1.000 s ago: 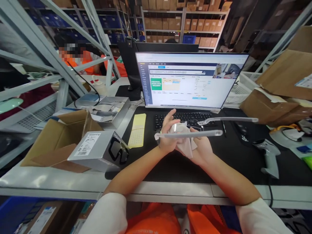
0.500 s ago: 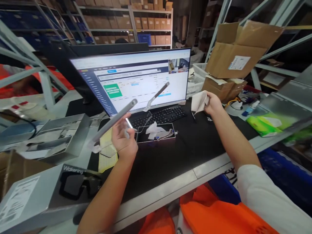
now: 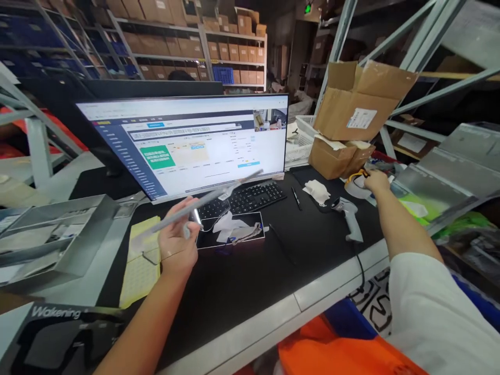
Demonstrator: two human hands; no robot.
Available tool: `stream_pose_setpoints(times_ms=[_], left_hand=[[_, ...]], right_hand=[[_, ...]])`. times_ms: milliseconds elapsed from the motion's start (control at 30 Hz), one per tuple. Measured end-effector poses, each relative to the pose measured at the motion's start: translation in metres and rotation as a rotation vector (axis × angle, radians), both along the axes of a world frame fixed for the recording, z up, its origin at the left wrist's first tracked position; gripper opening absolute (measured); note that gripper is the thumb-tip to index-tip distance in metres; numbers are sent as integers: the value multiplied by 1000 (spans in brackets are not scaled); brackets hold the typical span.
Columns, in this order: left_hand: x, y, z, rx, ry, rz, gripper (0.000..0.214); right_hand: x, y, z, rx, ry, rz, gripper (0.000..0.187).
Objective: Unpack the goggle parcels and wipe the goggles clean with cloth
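Note:
My left hand (image 3: 178, 244) is closed around what looks like a pair of glasses (image 3: 156, 227), with long grey temples pointing away from me and a thin wire-like rim. The glasses are somewhat blurred. My right hand (image 3: 377, 182) stretches to the far right, its fingers bent down at an orange-yellow item beside a white roll-like thing (image 3: 357, 186); what the fingertips grip is hidden. A crumpled white cloth (image 3: 317, 192) lies on the black mat. Below the left hand's glasses, an open dark box (image 3: 250, 240) holds white wrapping and a greyish strip.
A monitor (image 3: 219, 135) and keyboard (image 3: 258, 198) stand ahead. A barcode scanner (image 3: 350, 217) and pen (image 3: 296, 198) lie on the mat. Cardboard boxes (image 3: 344, 117) are stacked back right. At left are a yellow sheet (image 3: 136, 271), a grey open box (image 3: 78, 245) and a "Wakening" box (image 3: 58, 333).
My right hand has let go of the white cloth, now lying on the mat, and moved right to the orange-yellow item. The glasses have tilted flatter in my left hand. The view has shifted right.

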State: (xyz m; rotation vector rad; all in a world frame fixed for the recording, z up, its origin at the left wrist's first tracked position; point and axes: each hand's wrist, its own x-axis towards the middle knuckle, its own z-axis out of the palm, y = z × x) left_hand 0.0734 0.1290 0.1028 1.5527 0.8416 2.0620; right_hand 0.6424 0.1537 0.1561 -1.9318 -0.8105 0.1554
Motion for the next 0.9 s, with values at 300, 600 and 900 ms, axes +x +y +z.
stream_pose_setpoints(times_ms=[300, 600, 900], left_hand=[[-9, -9, 6, -204, -112, -169, 59], [9, -33, 18, -455, -171, -737, 48], [16, -50, 19, -486, -178, -906, 49]], right_hand=[[-31, 19, 18, 200, -230, 176, 36], [-170, 23, 70, 172, -142, 614, 16], [-343, -23, 45, 257, 814, 1196, 41]])
